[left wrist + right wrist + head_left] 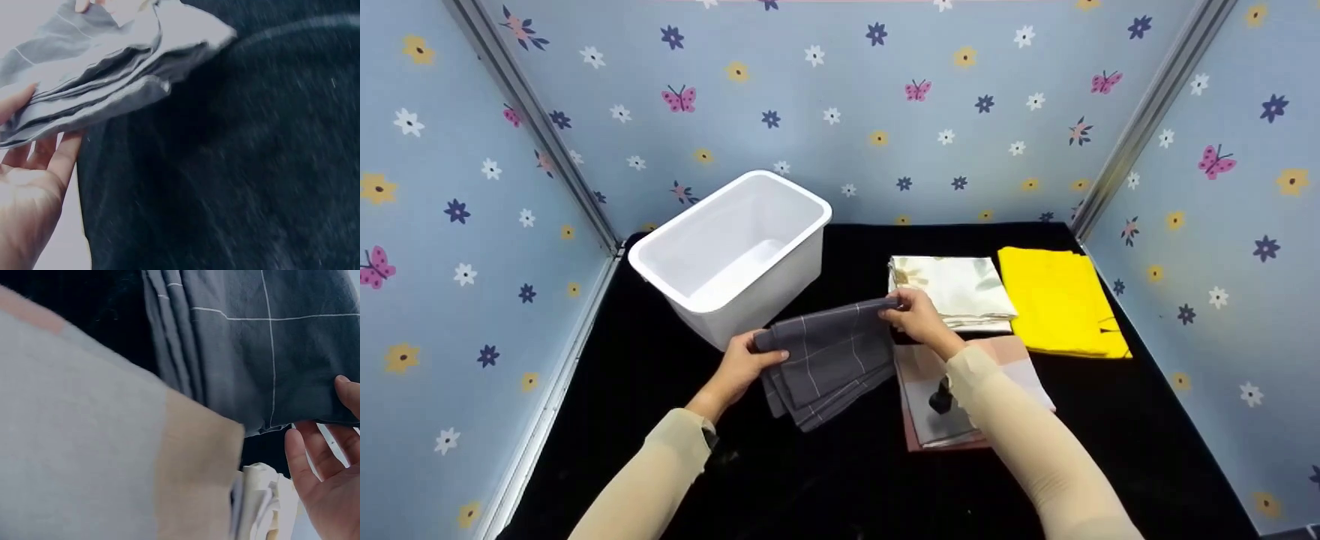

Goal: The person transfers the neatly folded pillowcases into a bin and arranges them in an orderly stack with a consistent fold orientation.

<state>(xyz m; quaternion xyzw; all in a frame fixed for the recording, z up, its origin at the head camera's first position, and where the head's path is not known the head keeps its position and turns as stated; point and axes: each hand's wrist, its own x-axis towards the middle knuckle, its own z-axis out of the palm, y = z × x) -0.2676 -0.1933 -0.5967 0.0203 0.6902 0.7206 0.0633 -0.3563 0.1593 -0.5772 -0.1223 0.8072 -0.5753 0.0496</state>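
Both hands hold up a folded dark grey cloth (832, 352) with thin white check lines, in front of the white bin. My left hand (742, 367) pinches its left corner, thumb on top and fingers beneath, as the left wrist view shows on the layered cloth edge (107, 95). At the upper right corner my right hand (919, 319) pinches the cloth between thumb and fingers. In the right wrist view the grey cloth (270, 354) hangs from the right hand (332, 478). The cloth's lower layers fan out slightly toward the front.
An open white bin (780, 292) stands at the back left. To the right lie a folded cream patterned cloth (960, 289), a folded yellow cloth (1057, 300) and a pink, grey and peach cloth (930, 420), partly under the right forearm. Flowered panels enclose the black table (825, 487).
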